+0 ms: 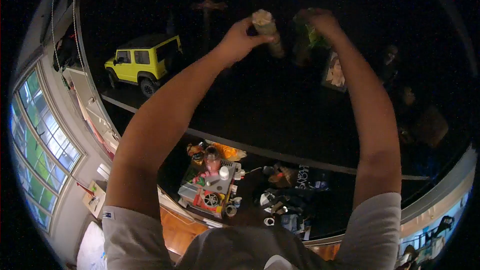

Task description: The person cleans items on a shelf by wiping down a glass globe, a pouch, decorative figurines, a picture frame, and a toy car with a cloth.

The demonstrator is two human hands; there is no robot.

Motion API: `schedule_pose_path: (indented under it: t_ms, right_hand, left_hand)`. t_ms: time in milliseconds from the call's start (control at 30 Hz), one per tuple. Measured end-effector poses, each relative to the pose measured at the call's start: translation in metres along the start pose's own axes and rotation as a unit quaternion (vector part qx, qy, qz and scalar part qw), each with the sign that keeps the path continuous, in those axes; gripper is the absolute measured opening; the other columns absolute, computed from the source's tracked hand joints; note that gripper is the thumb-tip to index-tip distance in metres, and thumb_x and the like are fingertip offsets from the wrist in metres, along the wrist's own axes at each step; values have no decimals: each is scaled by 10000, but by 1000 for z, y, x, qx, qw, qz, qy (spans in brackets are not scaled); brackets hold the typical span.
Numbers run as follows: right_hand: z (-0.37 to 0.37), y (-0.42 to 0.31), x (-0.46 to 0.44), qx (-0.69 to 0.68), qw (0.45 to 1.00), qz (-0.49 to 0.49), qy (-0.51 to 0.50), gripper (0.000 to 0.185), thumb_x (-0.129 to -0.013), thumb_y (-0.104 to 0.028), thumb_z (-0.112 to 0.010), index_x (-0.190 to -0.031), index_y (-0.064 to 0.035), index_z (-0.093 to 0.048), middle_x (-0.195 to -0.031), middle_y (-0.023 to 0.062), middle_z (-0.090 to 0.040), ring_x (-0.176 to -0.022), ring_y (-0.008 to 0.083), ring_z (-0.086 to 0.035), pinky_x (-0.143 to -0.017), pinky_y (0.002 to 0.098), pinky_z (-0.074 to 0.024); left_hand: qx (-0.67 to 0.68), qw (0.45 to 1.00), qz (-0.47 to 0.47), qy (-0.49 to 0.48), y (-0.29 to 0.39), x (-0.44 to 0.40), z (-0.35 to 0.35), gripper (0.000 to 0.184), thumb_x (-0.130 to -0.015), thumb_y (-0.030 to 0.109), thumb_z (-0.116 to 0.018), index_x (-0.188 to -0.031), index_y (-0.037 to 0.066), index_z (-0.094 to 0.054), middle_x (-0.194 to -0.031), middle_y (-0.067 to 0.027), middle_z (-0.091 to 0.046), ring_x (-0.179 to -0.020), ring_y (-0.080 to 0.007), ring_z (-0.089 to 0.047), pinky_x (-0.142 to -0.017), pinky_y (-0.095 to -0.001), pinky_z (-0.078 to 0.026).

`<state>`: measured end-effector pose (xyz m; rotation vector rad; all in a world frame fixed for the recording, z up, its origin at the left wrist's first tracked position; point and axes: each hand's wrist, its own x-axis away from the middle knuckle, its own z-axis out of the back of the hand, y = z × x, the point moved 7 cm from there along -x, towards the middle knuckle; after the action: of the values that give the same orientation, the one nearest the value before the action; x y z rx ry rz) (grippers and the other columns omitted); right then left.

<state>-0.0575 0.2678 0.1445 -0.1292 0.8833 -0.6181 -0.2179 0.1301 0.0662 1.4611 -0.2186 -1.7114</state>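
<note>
My left hand [240,40] is closed around a pale, roughly cylindrical object [262,18] with a whitish, uneven top; what kind of thing it is I cannot make out. Below it, a dim elongated shape [276,47] fades into the dark. On the right, my right hand [324,24] bends down over a green, leafy-looking thing [314,39]. Its fingers are mostly lost in shadow, so their grip on it cannot be made out. Both arms reach up over a dark shelf.
A yellow toy off-road car [137,62] stands left on the dark shelf [250,115], near a crucifix [207,12]. By my right forearm is a framed picture [335,71]. A lower shelf holds a jar [212,157], a white bottle [224,173] and clutter. Windows [45,142] lie left.
</note>
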Motion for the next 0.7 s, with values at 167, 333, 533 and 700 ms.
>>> schedule_pose_path:
  t_ms: [167,333,533,700]
  right_hand:
    - [12,16,4,50,990,-56,120,504,-739,-467,-585,-1001,-37,-604,-944,130,-618,-866,225,-591,-763,328,-449]
    - [6,3,4,51,997,-28,43,576,-724,-493,-592,-1051,-19,-575,-953,147,-615,-875,241,-590,-776,326,-448]
    - [-13,-20,0,37,999,14,27,553,-723,-507,-581,-1020,-40,-589,-961,182,-601,-874,307,-583,-774,376,-451]
    - [-12,-44,6,5,999,39,12,542,-722,-496,-594,-1019,-43,-591,-924,161,-617,-846,281,-593,-763,362,-457]
  left_hand:
    - [-164,985,-53,-13,-27,1,-17,518,-714,207,-687,-1149,25,-472,-1124,-126,-520,-1061,-245,-486,-908,-336,-385]
    - [-218,968,-38,-117,-2,14,-46,524,-742,97,-646,-1213,73,-417,-1176,-108,-495,-1101,-214,-463,-944,-327,-363]
    - [-111,959,-24,-259,-19,21,-81,548,-786,104,-578,-1281,90,-344,-1232,-142,-448,-1121,-240,-451,-942,-350,-365]
    - [-340,935,-19,-102,0,-7,-15,513,-768,199,-599,-1229,71,-414,-1099,-149,-552,-1028,-258,-526,-883,-369,-412]
